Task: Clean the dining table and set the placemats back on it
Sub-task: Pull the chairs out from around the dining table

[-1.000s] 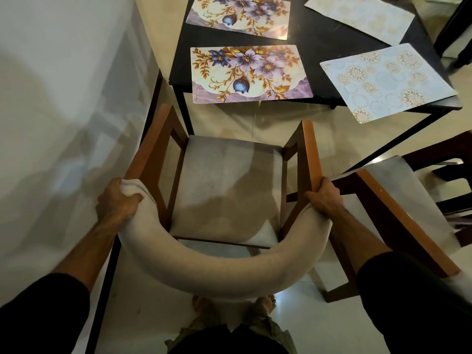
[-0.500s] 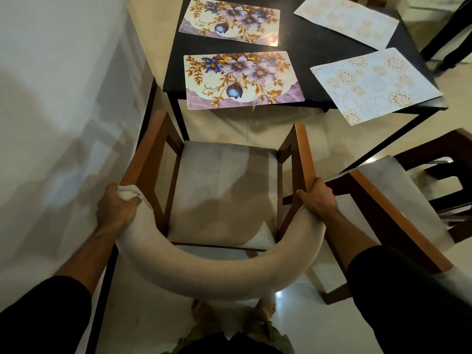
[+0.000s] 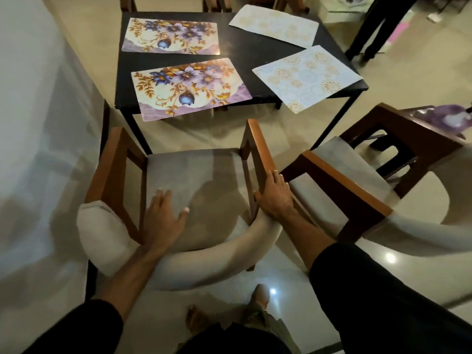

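Black worktop [image 3: 240, 51] carries four placemats. Two floral placemats [image 3: 190, 88] lie along worktop's left side, nearer one overhanging front edge. Two pale patterned placemats [image 3: 306, 76] lie along its right side, nearer one poking past front corner. Armchair [image 3: 194, 180] stands just before worktop, seat facing it. Left hand [image 3: 163, 215] lies flat on seat cushion, fingers spread. Right hand [image 3: 274, 198] rests on armchair's right armrest, fingers straight. Second chair [image 3: 339, 180] stands just right of armchair.
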